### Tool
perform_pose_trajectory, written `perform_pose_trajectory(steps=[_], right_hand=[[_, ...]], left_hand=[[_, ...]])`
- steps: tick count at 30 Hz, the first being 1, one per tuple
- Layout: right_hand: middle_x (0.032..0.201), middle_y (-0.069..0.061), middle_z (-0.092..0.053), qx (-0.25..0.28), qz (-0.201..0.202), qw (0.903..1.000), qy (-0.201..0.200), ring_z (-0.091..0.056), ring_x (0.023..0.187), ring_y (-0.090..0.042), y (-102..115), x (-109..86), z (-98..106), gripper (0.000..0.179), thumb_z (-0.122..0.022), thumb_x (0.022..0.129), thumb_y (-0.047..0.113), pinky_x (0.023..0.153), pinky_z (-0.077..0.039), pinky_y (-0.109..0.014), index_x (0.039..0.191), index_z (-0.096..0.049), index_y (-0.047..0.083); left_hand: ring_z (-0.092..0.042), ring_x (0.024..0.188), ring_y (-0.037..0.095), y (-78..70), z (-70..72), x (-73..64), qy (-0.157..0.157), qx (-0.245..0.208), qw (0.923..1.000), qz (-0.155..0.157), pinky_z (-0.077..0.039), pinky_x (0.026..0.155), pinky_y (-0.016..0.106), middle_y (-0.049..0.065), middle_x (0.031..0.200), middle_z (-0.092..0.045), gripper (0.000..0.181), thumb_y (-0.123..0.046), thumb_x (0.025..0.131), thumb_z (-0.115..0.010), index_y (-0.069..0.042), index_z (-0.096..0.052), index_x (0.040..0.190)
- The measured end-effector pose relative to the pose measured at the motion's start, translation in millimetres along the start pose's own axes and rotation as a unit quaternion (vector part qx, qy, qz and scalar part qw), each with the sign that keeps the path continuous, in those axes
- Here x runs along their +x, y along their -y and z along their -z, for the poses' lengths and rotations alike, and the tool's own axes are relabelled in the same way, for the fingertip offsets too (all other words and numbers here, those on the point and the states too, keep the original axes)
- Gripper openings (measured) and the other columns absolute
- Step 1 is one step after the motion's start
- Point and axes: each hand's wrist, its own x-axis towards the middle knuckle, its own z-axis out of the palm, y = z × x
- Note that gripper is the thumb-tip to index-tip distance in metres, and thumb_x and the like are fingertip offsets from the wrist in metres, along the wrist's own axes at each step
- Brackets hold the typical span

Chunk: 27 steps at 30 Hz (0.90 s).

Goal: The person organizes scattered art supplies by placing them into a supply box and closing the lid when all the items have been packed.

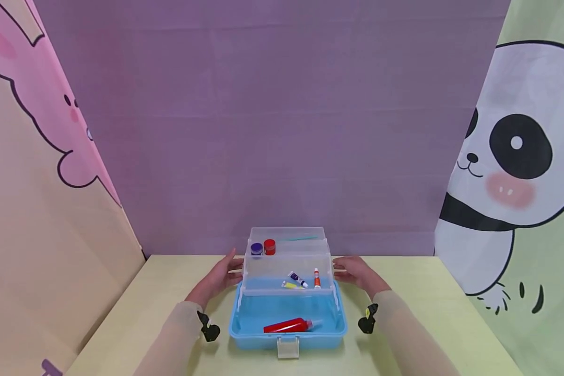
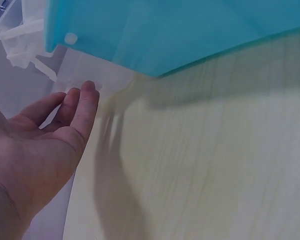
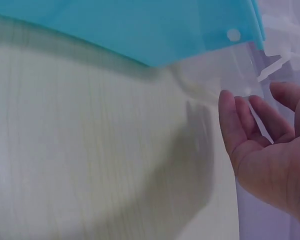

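Note:
A blue storage box stands on the table with its translucent fold-out trays raised toward the back. Inside its base lies a red squeeze bottle with a clear nozzle. The lower tray carries a purple-and-white paint tube, a yellow one and a red one. Farther back sit a purple jar and a red jar. My left hand is at the box's back left, fingers extended near the translucent lid. My right hand mirrors it, fingertips close to the lid's right edge.
A white latch hangs at the box front. A thin teal stick lies in the top tray. Behind the pale wood-grain table rises a purple backdrop, with cartoon-printed panels at both sides.

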Motion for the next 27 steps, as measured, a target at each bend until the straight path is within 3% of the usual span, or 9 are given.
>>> perform_pose_trajectory(steps=[4,7,14,18,27], right_hand=[[0.12,-0.019,-0.059,0.004,0.012,0.9999,0.008,-0.063,0.1,-0.034,-1.5,1.7,-1.9,0.037,-0.066,0.093,0.012,0.085,-0.054,-0.043,0.126,-0.057,-0.001],[0.117,-0.019,-0.061,0.003,0.005,1.0,-0.003,-0.065,0.093,-0.031,0.7,2.2,-3.4,0.036,-0.068,0.091,0.01,0.08,-0.056,-0.039,0.124,-0.06,-0.002],[0.116,-0.019,-0.061,-0.024,0.014,0.9995,-0.012,-0.063,0.09,-0.031,9.4,4.2,-7.8,0.038,-0.066,0.089,0.001,0.074,-0.057,-0.037,0.126,-0.057,0.001],[0.113,-0.019,-0.061,-0.007,0.013,0.9997,-0.022,-0.064,0.089,-0.031,8.9,3.1,-10.3,0.037,-0.064,0.088,-0.004,0.073,-0.057,-0.038,0.124,-0.057,0.0],[0.106,-0.02,-0.065,0.015,0.02,0.9988,-0.041,-0.065,0.076,-0.022,3.4,-1.5,-14.8,0.026,-0.061,0.089,-0.003,0.069,-0.057,-0.034,0.114,-0.06,-0.011]], left_hand=[[-0.06,0.111,0.033,0.2,-0.7,1.7,0.006,-0.021,0.9997,0.004,-0.049,0.093,0.039,0.023,0.142,-0.044,0.095,-0.075,0.088,-0.039,0.002,-0.041,0.143],[-0.057,0.115,0.036,-0.8,0.0,5.2,0.014,-0.028,0.9995,0.001,-0.048,0.094,0.041,0.025,0.142,-0.042,0.091,-0.071,0.092,-0.036,0.003,-0.039,0.143],[-0.055,0.118,0.038,-3.5,0.7,9.0,0.003,-0.046,0.9989,0.002,-0.047,0.096,0.04,0.024,0.142,-0.041,0.091,-0.071,0.092,-0.036,0.003,-0.037,0.144],[-0.054,0.119,0.039,-2.0,0.7,8.5,0.018,-0.051,0.9985,-0.001,-0.046,0.097,0.041,0.027,0.144,-0.039,0.089,-0.068,0.095,-0.032,0.006,-0.034,0.145],[-0.06,0.108,0.032,-0.7,-0.6,6.9,0.01,-0.025,0.9996,-0.009,-0.05,0.092,0.039,0.027,0.138,-0.044,0.08,-0.061,0.1,-0.028,0.007,-0.04,0.141]])
